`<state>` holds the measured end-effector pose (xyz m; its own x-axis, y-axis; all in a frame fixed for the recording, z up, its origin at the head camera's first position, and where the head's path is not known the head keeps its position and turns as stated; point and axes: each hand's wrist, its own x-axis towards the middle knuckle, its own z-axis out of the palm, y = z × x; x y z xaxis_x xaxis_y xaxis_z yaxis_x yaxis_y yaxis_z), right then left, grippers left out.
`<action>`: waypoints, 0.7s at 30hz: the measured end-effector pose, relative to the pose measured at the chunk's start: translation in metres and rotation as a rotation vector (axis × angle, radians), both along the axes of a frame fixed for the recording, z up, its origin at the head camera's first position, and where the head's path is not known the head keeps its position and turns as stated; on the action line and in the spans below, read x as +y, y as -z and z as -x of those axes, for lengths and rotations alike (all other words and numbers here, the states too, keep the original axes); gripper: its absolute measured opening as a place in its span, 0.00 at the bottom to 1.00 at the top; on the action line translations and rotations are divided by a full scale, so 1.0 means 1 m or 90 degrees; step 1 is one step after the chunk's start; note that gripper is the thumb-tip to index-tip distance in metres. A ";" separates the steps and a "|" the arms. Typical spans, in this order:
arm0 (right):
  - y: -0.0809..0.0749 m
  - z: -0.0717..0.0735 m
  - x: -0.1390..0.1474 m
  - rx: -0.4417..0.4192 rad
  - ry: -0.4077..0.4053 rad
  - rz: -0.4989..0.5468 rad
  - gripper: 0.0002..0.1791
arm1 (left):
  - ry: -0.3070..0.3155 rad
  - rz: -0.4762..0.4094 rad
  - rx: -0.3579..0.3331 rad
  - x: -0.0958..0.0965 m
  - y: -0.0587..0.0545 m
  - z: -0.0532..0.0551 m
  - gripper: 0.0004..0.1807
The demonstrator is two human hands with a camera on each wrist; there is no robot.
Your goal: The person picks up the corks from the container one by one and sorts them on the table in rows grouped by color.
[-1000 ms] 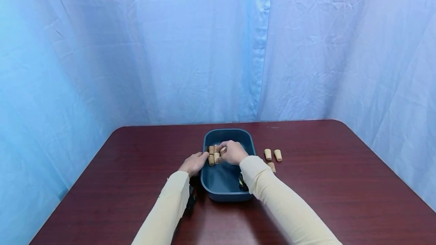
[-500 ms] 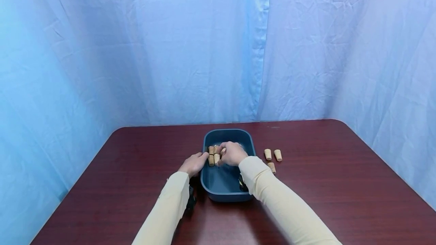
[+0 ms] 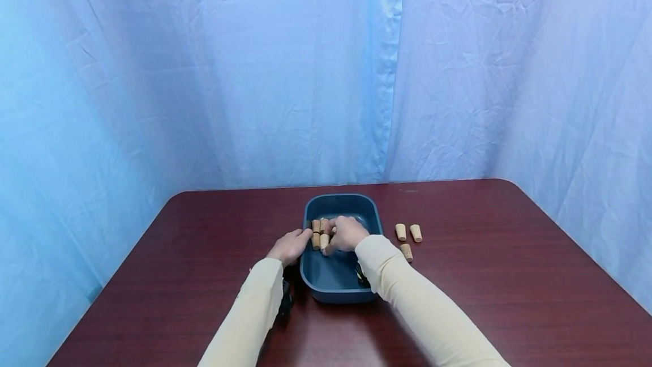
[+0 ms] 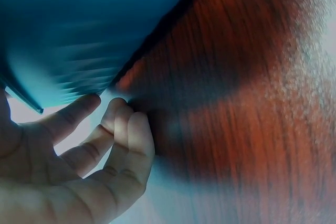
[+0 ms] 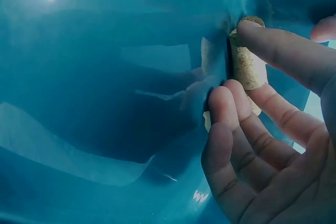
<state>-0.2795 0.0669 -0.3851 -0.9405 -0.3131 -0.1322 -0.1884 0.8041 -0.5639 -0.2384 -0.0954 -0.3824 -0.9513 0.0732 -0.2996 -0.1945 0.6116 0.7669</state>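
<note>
My left hand point(image 3: 290, 246) holds the left rim of a dark blue plastic bin point(image 3: 333, 293); in the left wrist view one fingertip presses its ribbed outer wall point(image 4: 79, 72) and the other fingers curl loosely below. Inside the bin, my right hand point(image 3: 347, 234) pinches a cork point(image 5: 248, 64) end to end, thumb at one end and a finger at the other. Several corks lie in two columns along the bin's left wall, among them a brown one point(image 3: 316, 241) and a paler one point(image 3: 325, 240). Part of another cork point(image 5: 255, 107) shows behind my right fingers.
Right of the bin, two pale corks point(image 3: 400, 232) point(image 3: 416, 233) and a browner cork point(image 3: 406, 252) lie on the dark red wooden table point(image 3: 484, 242). Pale blue curtains point(image 3: 285, 84) hang behind the table. A black wrist device point(image 3: 285, 302) shows under the left sleeve.
My right hand has shifted slightly toward the near side of the bin, with its thumb and finger spread around the cork. The left hand stays at the rim.
</note>
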 end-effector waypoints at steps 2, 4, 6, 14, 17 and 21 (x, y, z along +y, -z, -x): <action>0.001 0.001 0.000 -0.006 0.002 -0.002 0.14 | 0.002 -0.001 0.001 0.000 0.000 0.000 0.32; 0.002 0.002 0.001 -0.011 0.004 -0.002 0.14 | 0.002 -0.002 0.001 0.000 0.000 0.000 0.32; 0.003 0.003 0.001 -0.013 0.006 0.000 0.15 | 0.001 -0.001 0.000 0.000 0.000 0.000 0.33; -0.008 0.003 0.006 -0.022 0.006 0.014 0.20 | -0.006 0.002 -0.002 0.000 0.001 0.000 0.33; -0.012 0.003 0.009 -0.018 0.000 0.022 0.19 | -0.007 0.010 -0.001 0.000 0.001 0.000 0.33; -0.019 0.002 0.012 -0.021 -0.002 0.033 0.20 | -0.007 0.026 0.001 0.001 0.000 0.001 0.33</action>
